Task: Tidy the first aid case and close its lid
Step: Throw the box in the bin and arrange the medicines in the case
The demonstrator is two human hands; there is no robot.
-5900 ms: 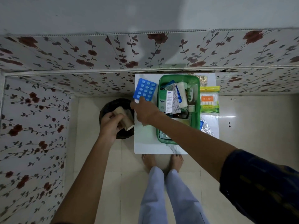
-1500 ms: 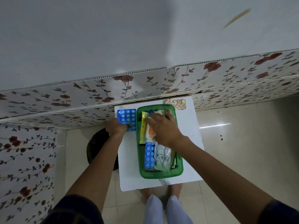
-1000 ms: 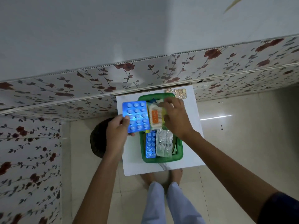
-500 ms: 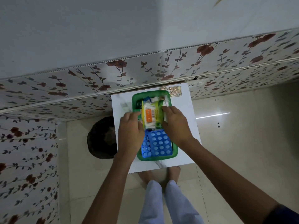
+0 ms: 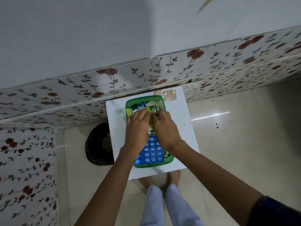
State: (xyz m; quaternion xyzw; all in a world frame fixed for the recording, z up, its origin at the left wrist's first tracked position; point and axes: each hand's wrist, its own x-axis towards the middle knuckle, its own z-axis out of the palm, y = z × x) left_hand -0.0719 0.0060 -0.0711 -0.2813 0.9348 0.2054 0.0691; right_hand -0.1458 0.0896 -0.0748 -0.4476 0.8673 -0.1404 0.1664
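Observation:
A green first aid case stands open on a small white table. Blue blister packs lie flat in its near half. A yellow-green cotton swab packet lies across the middle, mostly covered by my hands. My left hand and my right hand rest side by side on that packet, fingers bent down onto it. Other packets fill the far end of the case. No lid is in sight.
A gold blister strip lies on the table beyond the case, by the floral wall. A dark round bin stands on the floor left of the table. My bare feet are under the table's near edge.
The blue blister pack went from my left hand into the case's near half. The swab packet now lies across the case, and both hands have come together on top of it.

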